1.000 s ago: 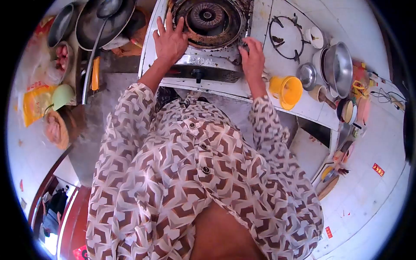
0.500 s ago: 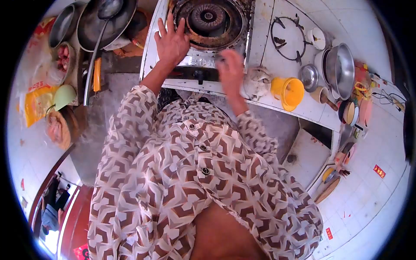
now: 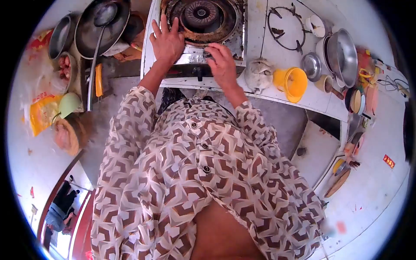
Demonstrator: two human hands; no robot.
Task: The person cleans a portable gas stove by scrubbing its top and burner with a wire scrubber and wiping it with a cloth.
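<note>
A grimy gas stove point(image 3: 190, 58) with a rusty round burner point(image 3: 201, 14) stands in front of me. My left hand point(image 3: 168, 45) lies on its left front corner, fingers spread and pointing away from me. At the front edge, right of the middle, my right hand point(image 3: 222, 64) has its fingers curled together against the metal rim. Something small and dark shows at those fingertips, too little of it to name. The black control knob point(image 3: 197, 73) is just below and left of the right hand. A crumpled grey-white cloth or bag point(image 3: 259, 74) sits on the counter to the right.
Beside the crumpled thing stands a yellow tub point(image 3: 291, 84). Farther right are a pot stand point(image 3: 286, 30), a small metal bowl point(image 3: 311, 66) and large metal basins point(image 3: 342, 56). On the left lie a wok point(image 3: 86, 39) with a ladle point(image 3: 96, 60) and a bowl of reddish food point(image 3: 65, 69).
My right hand has moved left and slightly down along the stove's front edge. The left hand stays on the corner. The whole view has shifted a little.
</note>
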